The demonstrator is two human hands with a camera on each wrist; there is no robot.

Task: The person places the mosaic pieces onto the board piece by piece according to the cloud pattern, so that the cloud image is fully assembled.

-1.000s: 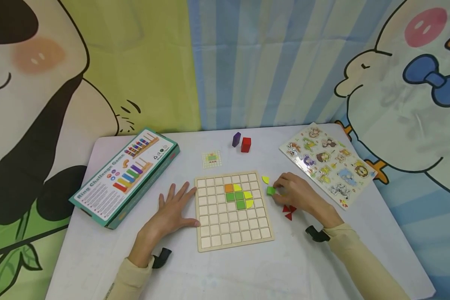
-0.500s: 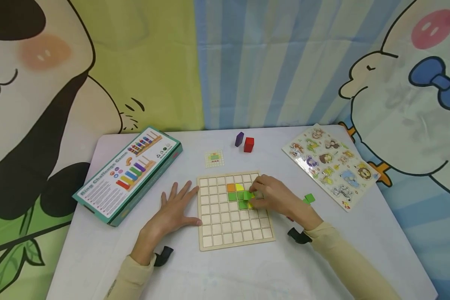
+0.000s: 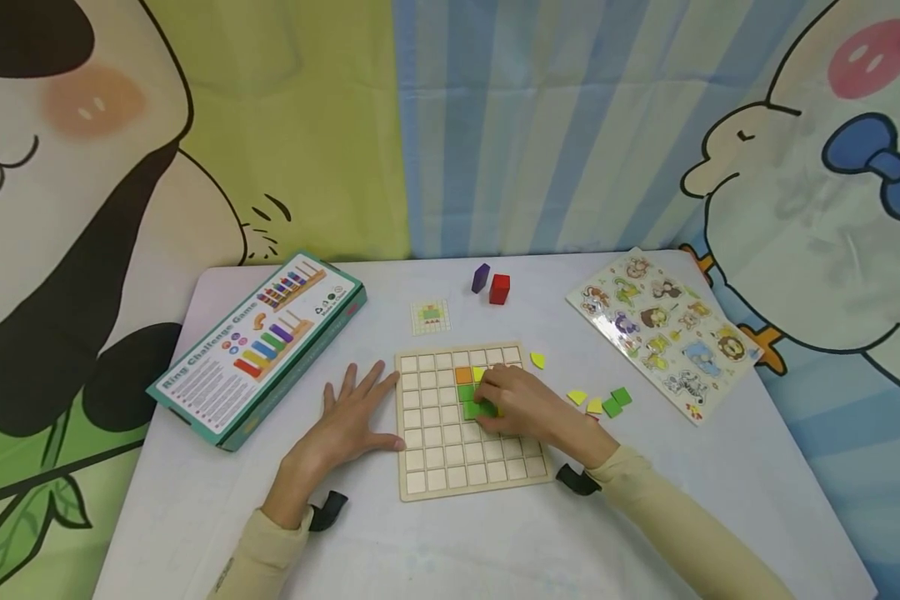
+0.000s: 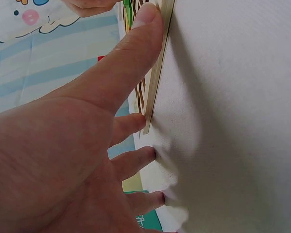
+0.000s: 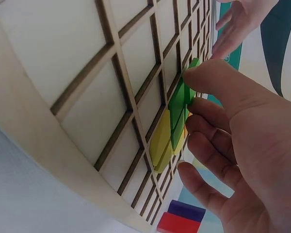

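Note:
A wooden grid board (image 3: 442, 482) lies mid-table, with an orange square (image 3: 462, 376), a yellow piece (image 3: 477, 374) and green squares (image 3: 466, 393) set in its cells. Over these pieces, my right hand (image 3: 521, 404) pinches a green square tile (image 5: 189, 91) between thumb and fingers, low at the board. Two rounded yellow pieces (image 5: 160, 143) sit beside the green ones in the right wrist view; in the head view the hand mostly hides them. My left hand (image 3: 342, 427) rests flat with spread fingers at the board's left edge, its thumb (image 4: 138, 46) against the rim.
Right of the board lie loose yellow pieces (image 3: 577, 397) and green squares (image 3: 621, 396). Behind it are a small pattern card (image 3: 430, 317), a purple block (image 3: 481, 278) and a red block (image 3: 499, 289). A game box (image 3: 258, 350) flanks the left, an animal puzzle (image 3: 663, 333) the right.
My right hand has carried a green tile from the table's right side leftward onto the board, uncovering the loose pieces there. My left hand has stayed at the board's edge.

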